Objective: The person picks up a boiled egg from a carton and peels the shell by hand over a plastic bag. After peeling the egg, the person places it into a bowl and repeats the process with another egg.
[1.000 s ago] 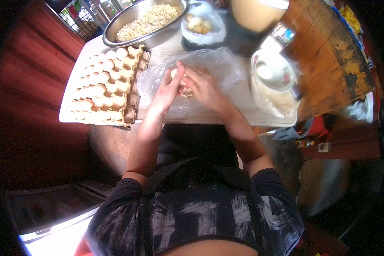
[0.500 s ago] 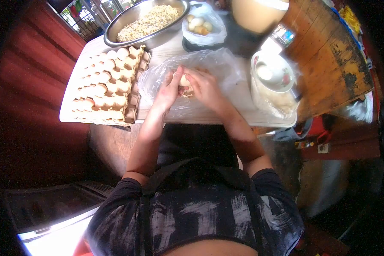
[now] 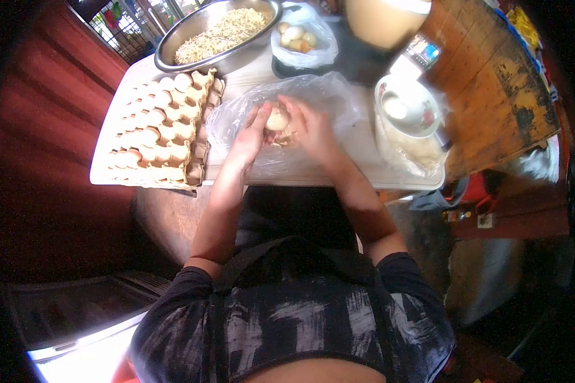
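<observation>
A pale egg sits between my two hands above a clear plastic bag spread on the table. My left hand is closed around the egg's left side. On the other side my right hand has its bent fingers against the egg's right and upper edge. Just below the egg lie bits of what looks like broken eggshell. The palm sides of both hands are hidden.
Left on the table is a stacked egg carton with several eggs. Behind stand a steel bowl of shredded pale material and a bag of eggs. A floral bowl rests on a plastic bag at right, near a phone-like device.
The fingers of my right hand have opened out and shifted slightly right, showing more of the egg. My left hand stays on the egg in about the same place.
</observation>
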